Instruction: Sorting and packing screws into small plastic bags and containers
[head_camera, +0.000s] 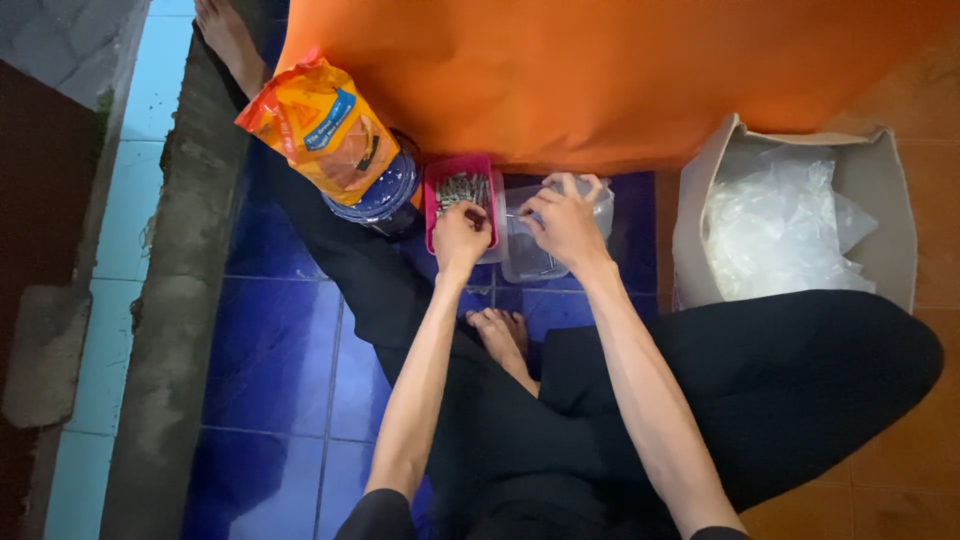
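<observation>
While small metal screws (462, 187) lie heaped in a pink tray (432, 205) just beyond its closed fingertips, the left hand (460, 238) is held pinched; a clear plastic bag (530, 255) is gripped by the right hand (565, 222). Bagging appears under way; a steady bag mouth is judged necessary.

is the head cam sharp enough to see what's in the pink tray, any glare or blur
Head view: dim, saturated light; the pink tray holds small grey pieces, too soft to identify; mild glare on the clear plastic bags in the cardboard box; both hands reasonably sharp, edges slightly bowed.
</observation>
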